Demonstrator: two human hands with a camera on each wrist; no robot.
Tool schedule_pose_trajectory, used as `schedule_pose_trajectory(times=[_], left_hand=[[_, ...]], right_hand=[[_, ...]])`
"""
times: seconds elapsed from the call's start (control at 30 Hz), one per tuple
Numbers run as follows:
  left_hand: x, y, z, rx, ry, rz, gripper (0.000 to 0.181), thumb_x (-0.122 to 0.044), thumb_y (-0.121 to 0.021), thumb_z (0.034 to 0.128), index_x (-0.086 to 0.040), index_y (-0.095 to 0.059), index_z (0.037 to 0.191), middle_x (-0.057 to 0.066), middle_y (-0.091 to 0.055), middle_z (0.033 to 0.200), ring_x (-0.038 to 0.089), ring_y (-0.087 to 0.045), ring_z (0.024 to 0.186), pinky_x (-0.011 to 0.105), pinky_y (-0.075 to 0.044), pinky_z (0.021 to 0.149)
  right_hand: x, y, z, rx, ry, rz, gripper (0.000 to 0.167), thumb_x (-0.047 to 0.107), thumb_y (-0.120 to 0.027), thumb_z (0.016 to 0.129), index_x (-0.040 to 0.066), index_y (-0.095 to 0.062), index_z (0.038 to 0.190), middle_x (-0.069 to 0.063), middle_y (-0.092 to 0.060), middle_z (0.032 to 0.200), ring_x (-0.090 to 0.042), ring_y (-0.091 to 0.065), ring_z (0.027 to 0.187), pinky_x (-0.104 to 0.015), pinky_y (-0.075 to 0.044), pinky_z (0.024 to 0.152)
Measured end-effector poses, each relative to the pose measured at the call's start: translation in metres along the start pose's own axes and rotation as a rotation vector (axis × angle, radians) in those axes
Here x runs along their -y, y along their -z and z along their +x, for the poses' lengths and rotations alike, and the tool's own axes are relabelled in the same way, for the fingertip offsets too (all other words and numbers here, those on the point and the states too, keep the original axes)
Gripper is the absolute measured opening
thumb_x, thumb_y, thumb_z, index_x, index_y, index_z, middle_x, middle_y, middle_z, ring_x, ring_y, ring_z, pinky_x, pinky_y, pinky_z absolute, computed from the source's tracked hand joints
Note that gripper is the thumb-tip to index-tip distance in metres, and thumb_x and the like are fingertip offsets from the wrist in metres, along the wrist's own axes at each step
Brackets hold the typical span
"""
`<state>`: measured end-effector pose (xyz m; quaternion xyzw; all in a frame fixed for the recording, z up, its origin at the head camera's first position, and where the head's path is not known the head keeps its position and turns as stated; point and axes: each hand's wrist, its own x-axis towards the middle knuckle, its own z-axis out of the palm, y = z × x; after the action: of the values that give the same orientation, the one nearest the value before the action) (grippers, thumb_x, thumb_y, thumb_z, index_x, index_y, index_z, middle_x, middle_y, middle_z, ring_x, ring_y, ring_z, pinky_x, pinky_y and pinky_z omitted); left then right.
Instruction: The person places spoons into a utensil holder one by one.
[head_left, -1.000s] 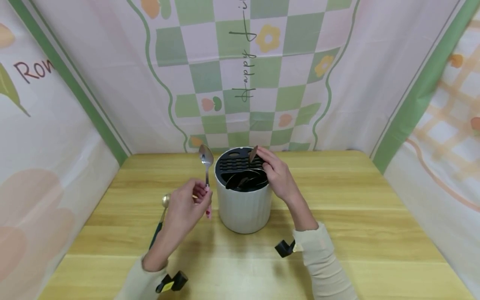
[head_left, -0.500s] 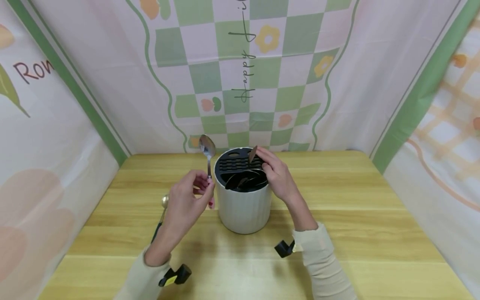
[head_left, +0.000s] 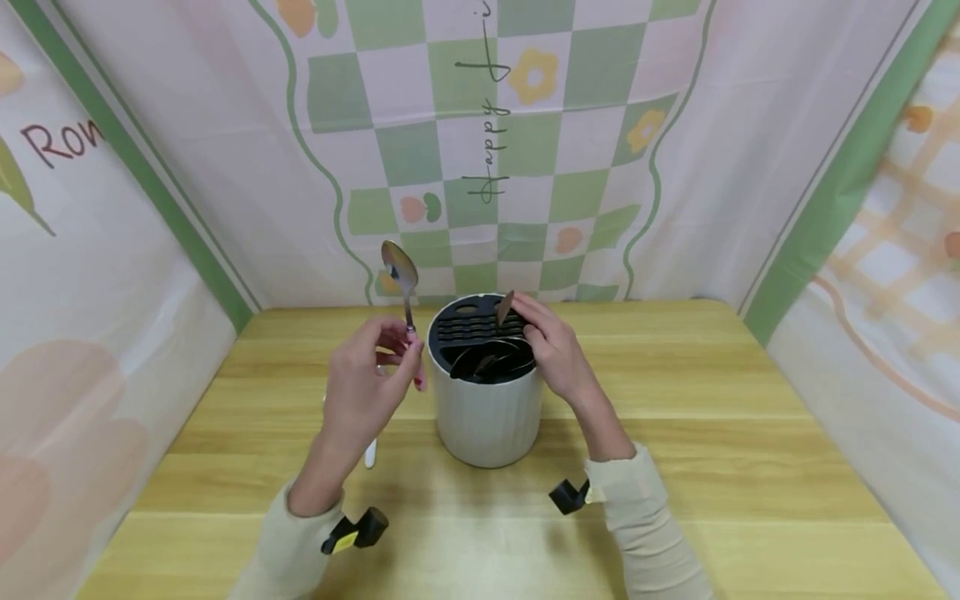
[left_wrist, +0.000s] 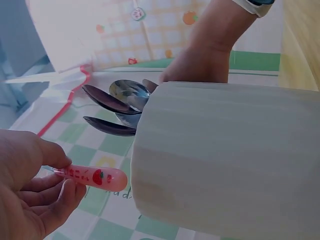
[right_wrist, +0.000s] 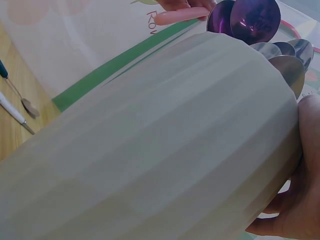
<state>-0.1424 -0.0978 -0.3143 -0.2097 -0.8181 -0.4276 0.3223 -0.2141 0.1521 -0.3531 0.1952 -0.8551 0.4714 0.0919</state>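
Note:
In the head view my left hand (head_left: pixel 360 379) pinches a spoon (head_left: pixel 401 265) by its pink handle, bowl upward. The left wrist view shows a strawberry print on the handle. The handle's end is just beside the utensil holder (head_left: pixel 487 425), apart from it. This holder is a white ribbed cylinder with a black slotted lid (head_left: pixel 461 327). Several dark and silvery spoons (left_wrist: pixel 107 100) stick out of its open section. My right hand (head_left: pixel 558 354) grips the holder at its right rim, next to an upright utensil (head_left: pixel 505 308) in the slots.
On the wooden table (head_left: pixel 675 400) left of the holder lie a teal-handled spoon (right_wrist: pixel 30 107) and a white-handled utensil (right_wrist: pixel 12 112), both partly hidden in the head view by my left arm. Patterned cloth walls (head_left: pixel 525 150) stand at the back and sides.
My left hand has risen with the pink-handled spoon. The white-handled utensil now shows beside my wrist, and the teal-handled spoon is covered. My right hand has stayed at the holder.

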Motion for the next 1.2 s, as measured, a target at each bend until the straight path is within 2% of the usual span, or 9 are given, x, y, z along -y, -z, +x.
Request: schedule_pose_trajectory(times=[0.17, 0.33, 0.53, 0.73, 0.9, 1.03, 1.2], left_hand=[[-0.001, -0.002, 0.007, -0.014, -0.004, 0.014, 0.016, -0.005, -0.073, 0.0876, 0.001, -0.064, 0.098, 0.013, -0.071, 0.089, 0.02, -0.071, 0.075, 0.027, -0.062, 0.064], [-0.002, -0.004, 0.013, 0.0, 0.0, 0.026, 0.018, -0.009, -0.073, 0.0888, 0.0, -0.063, 0.101, 0.012, -0.071, 0.091, 0.022, -0.072, 0.08, 0.031, -0.063, 0.068], [-0.005, -0.008, 0.02, -0.012, -0.026, 0.028, 0.02, -0.011, -0.073, 0.0888, 0.001, -0.062, 0.1, 0.013, -0.07, 0.09, 0.024, -0.072, 0.082, 0.036, -0.063, 0.067], [-0.005, -0.015, 0.025, -0.008, -0.044, 0.022, 0.022, -0.011, -0.074, 0.088, 0.001, -0.062, 0.102, 0.013, -0.07, 0.09, 0.024, -0.071, 0.082, 0.034, -0.062, 0.065], [0.002, -0.024, 0.023, 0.027, -0.066, 0.029, 0.018, -0.01, -0.074, 0.0877, -0.001, -0.064, 0.1, 0.011, -0.068, 0.085, 0.021, -0.071, 0.078, 0.032, -0.062, 0.063], [0.004, -0.03, 0.021, 0.09, -0.079, 0.069, 0.012, -0.011, -0.072, 0.0896, -0.004, -0.066, 0.098, 0.007, -0.066, 0.083, 0.016, -0.069, 0.077, 0.025, -0.061, 0.064], [0.002, -0.033, 0.019, 0.164, -0.053, 0.093, 0.007, -0.012, -0.069, 0.0923, -0.005, -0.066, 0.094, 0.005, -0.065, 0.081, 0.012, -0.063, 0.072, 0.021, -0.059, 0.063]], right_hand=[[0.001, 0.001, -0.001, 0.001, -0.005, 0.005, 0.048, 0.014, -0.037, 0.101, 0.008, -0.05, 0.147, -0.007, -0.04, 0.159, -0.026, -0.034, 0.149, -0.049, -0.026, 0.123], [0.001, 0.0, -0.001, 0.0, -0.006, 0.005, 0.048, 0.013, -0.037, 0.1, 0.008, -0.051, 0.146, -0.007, -0.041, 0.158, -0.026, -0.035, 0.148, -0.049, -0.027, 0.123], [0.002, -0.001, -0.001, -0.005, -0.001, -0.001, 0.048, 0.014, -0.036, 0.1, 0.009, -0.051, 0.146, -0.006, -0.042, 0.158, -0.026, -0.036, 0.148, -0.049, -0.027, 0.123], [0.002, -0.001, -0.001, -0.008, 0.0, -0.002, 0.048, 0.014, -0.037, 0.1, 0.008, -0.052, 0.145, -0.007, -0.043, 0.157, -0.026, -0.036, 0.147, -0.05, -0.028, 0.123], [0.001, -0.002, -0.001, -0.002, -0.002, -0.004, 0.048, 0.013, -0.037, 0.1, 0.009, -0.052, 0.145, -0.007, -0.043, 0.157, -0.026, -0.036, 0.148, -0.05, -0.028, 0.123], [0.001, -0.002, -0.001, -0.009, 0.0, -0.004, 0.048, 0.013, -0.037, 0.1, 0.01, -0.053, 0.145, -0.006, -0.043, 0.157, -0.026, -0.037, 0.147, -0.049, -0.028, 0.122], [0.001, -0.001, 0.0, -0.015, 0.011, -0.005, 0.048, 0.013, -0.037, 0.099, 0.01, -0.054, 0.144, -0.006, -0.045, 0.156, -0.026, -0.038, 0.146, -0.049, -0.029, 0.122]])
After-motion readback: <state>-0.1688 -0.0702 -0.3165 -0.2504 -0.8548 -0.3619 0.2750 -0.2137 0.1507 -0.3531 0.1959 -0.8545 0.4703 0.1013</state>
